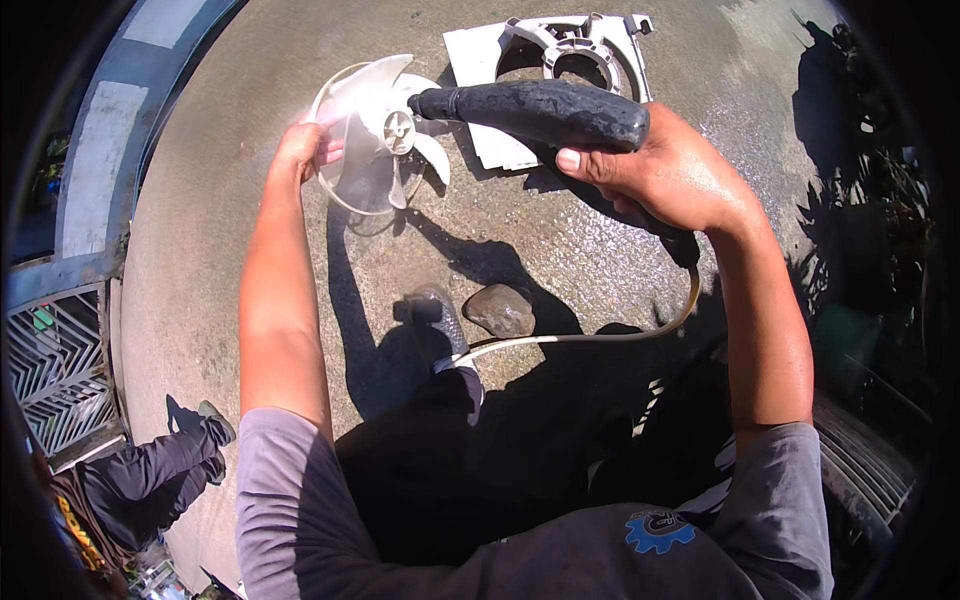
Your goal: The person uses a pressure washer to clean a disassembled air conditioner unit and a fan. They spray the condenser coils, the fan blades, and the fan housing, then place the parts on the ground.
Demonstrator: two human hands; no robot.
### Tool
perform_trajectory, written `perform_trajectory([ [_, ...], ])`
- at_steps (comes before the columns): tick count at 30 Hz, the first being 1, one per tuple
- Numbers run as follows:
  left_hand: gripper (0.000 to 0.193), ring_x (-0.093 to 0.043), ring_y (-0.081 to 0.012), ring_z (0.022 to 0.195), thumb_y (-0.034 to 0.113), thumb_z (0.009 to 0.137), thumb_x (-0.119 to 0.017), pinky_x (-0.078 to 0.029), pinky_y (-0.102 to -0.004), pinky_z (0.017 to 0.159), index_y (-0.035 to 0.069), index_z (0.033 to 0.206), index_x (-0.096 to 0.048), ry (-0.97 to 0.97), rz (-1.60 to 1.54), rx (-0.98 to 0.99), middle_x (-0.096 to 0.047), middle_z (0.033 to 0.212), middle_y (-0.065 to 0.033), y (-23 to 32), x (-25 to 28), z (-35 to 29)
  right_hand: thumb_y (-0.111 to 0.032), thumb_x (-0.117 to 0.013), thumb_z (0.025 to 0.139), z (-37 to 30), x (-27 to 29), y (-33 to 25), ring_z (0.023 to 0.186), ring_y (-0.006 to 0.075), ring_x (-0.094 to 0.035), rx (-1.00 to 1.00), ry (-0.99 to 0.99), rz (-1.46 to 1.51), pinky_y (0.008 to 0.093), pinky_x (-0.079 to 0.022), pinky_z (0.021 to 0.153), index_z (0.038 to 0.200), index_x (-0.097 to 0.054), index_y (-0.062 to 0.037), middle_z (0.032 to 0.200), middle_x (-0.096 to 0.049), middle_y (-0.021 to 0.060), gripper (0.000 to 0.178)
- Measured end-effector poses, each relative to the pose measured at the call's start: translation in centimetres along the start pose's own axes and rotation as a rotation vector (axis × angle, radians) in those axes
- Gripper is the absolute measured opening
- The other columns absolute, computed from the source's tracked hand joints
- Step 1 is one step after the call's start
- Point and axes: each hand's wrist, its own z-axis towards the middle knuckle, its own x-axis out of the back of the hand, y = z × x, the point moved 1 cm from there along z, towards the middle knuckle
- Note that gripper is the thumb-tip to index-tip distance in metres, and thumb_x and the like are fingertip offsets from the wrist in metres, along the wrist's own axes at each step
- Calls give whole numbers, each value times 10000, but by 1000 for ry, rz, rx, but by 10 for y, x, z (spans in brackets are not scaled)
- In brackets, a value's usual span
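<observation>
My left hand [303,150] grips the edge of a white, partly see-through fan blade [398,133], its round hub facing up toward me. The fingers of that hand show partly through the plastic. My right hand [680,175] is wrapped around a black spray gun [550,112], whose nozzle reaches left to the fan blade's hub. Whether water is coming out cannot be made out. A pale hose [600,338] runs from the gun's lower end, curving down and left past my foot [435,310].
White plastic housing parts [625,50] lie on the wet concrete [590,250] at the far side. A rounded stone [500,311] sits beside my foot and the hose. Another person's legs [150,475] show at lower left, near a metal grille [60,370]. Plants in shadow line the right.
</observation>
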Motion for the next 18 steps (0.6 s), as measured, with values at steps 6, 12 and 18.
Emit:
perform_trajectory([
  [6,478,-721,-152,730,83,1025,-539,-604,-313,653,161,1480,-663,108,330,-187,-784,1266,-32,5,-3,11,-446,-815,945,-7,-12,-8,881,366,-758,19,-3,-205,447,-580,835,1109,-790,-9,925,-779,225,467],
  [12,422,-773,-222,1007,327,1030,-719,-591,-360,920,163,1418,-716,386,656,-660,-805,1186,-92,-11,-4,23,-470,-818,912,19,-34,-4,886,389,-768,57,-29,-208,466,-584,834,1042,-795,12,876,-767,239,500],
  [18,499,-754,-244,1145,523,1055,-651,-542,-379,1035,187,1416,-727,373,590,-438,-803,1213,-118,-9,8,41,-412,-855,917,24,-51,-5,761,243,-713,67,-59,-255,415,-561,757,1047,-777,5,786,-738,148,444],
])
